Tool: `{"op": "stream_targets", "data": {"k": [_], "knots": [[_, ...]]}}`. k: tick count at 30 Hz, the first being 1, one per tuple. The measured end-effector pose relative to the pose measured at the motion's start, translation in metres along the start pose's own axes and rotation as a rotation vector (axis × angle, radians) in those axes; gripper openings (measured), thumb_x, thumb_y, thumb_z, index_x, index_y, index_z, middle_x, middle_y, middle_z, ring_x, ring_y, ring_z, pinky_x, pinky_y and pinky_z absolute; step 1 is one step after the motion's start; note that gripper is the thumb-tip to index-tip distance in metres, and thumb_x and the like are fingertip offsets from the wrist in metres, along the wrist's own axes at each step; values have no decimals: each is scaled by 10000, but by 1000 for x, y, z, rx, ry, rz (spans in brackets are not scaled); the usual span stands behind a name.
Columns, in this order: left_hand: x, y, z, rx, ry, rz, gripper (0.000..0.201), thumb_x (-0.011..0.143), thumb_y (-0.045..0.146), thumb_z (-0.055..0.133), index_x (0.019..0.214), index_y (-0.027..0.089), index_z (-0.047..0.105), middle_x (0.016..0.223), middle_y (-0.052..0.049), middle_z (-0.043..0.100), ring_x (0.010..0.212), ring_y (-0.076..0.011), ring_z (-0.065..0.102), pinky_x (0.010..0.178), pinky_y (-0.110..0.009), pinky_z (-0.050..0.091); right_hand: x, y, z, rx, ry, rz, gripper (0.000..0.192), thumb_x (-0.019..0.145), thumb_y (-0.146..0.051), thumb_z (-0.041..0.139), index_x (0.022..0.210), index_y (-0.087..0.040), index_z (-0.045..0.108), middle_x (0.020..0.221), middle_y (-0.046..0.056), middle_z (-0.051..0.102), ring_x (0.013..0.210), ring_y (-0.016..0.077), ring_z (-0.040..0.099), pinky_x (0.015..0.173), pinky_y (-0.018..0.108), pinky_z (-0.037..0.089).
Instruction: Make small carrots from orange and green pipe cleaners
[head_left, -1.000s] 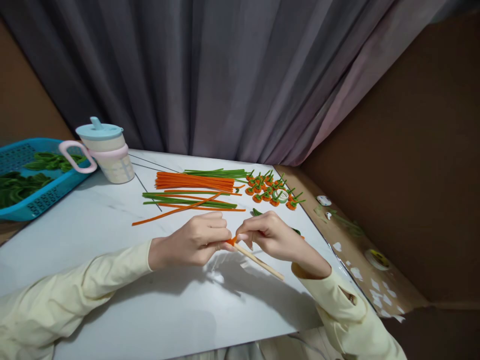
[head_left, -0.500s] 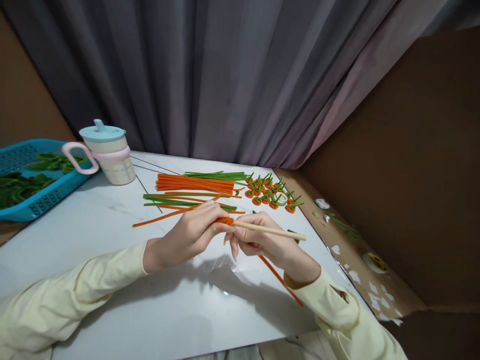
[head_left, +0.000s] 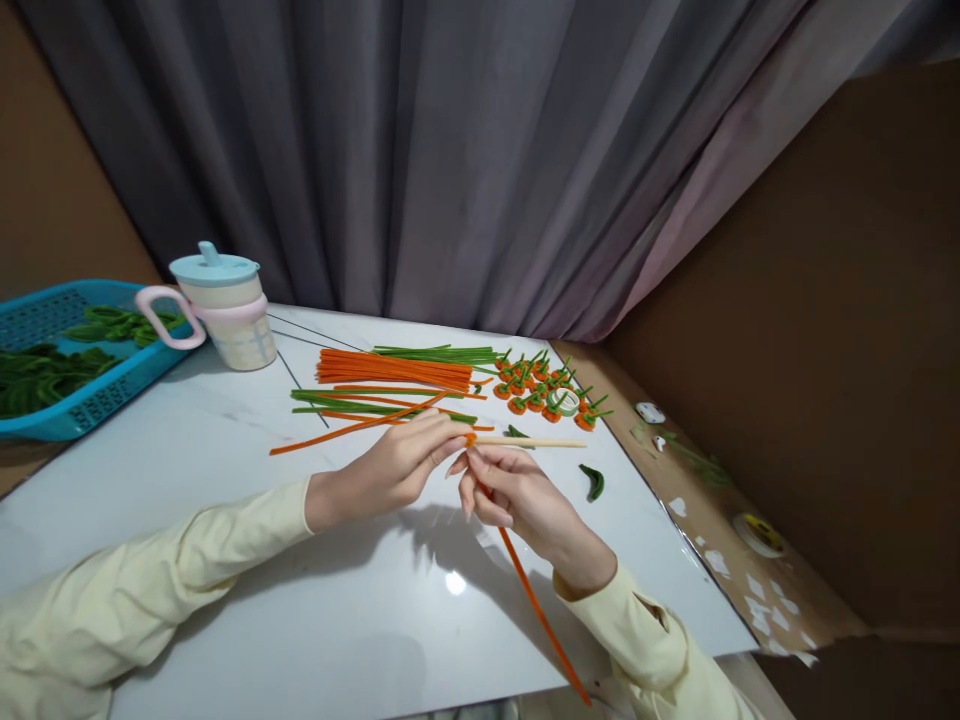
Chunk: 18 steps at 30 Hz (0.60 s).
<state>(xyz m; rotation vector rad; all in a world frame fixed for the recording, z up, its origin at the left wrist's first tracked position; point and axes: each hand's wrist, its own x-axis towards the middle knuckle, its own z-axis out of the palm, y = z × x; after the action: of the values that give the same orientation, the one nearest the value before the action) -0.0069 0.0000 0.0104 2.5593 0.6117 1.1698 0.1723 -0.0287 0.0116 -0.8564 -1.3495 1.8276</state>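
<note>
My left hand (head_left: 394,468) is closed around a thin wooden stick (head_left: 536,442), which points right and lies nearly level. At its fingertips a bit of orange pipe cleaner coil (head_left: 470,439) shows around the stick; the rest is hidden by the fingers. Just below the stick, my right hand (head_left: 521,500) pinches an orange pipe cleaner (head_left: 540,605), whose loose end hangs down toward the table's front edge. Beyond both hands lie a bundle of orange pipe cleaners (head_left: 394,371) and loose green pipe cleaners (head_left: 382,409).
Several small orange pumpkin-like pieces with green stems (head_left: 517,387) stand at back right around a tape roll (head_left: 564,402). A green curled piece (head_left: 592,483) lies right of my hands. A lidded cup (head_left: 236,325) and a blue basket (head_left: 82,410) are at left.
The stick has swung from sloping down rightward to nearly level. My right hand has dropped beneath it, and the pipe cleaner's loose end reaches lower. Less of the orange coil shows.
</note>
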Motion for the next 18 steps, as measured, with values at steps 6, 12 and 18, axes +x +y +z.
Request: {"op": "stream_targets", "data": {"k": [6, 12, 18], "knots": [[-4, -3, 5, 260, -13, 31, 178, 931, 93, 359, 905, 131, 531, 767, -52, 567, 711, -172, 484, 670, -284, 421, -8, 1, 2, -609, 84, -73, 233, 897, -252, 392, 771, -146, 556, 500, -32, 502, 427, 74, 357, 471, 201, 273], [-5, -1, 1, 468, -255, 170, 319, 734, -81, 326, 835, 105, 565, 705, -68, 536, 667, -195, 419, 582, -299, 366, -19, -18, -1, -1545, 87, -354, 289, 607, 40, 368, 732, -154, 541, 579, -16, 489, 479, 97, 343, 488, 230, 202], [0, 7, -9, 140, -242, 212, 270, 789, -17, 343, 853, 115, 571, 661, -51, 539, 614, -163, 429, 557, -272, 376, -13, -33, -21, -1596, -42, -592, 336, 672, 39, 325, 764, -158, 581, 597, -8, 503, 491, 102, 361, 485, 225, 218]]}}
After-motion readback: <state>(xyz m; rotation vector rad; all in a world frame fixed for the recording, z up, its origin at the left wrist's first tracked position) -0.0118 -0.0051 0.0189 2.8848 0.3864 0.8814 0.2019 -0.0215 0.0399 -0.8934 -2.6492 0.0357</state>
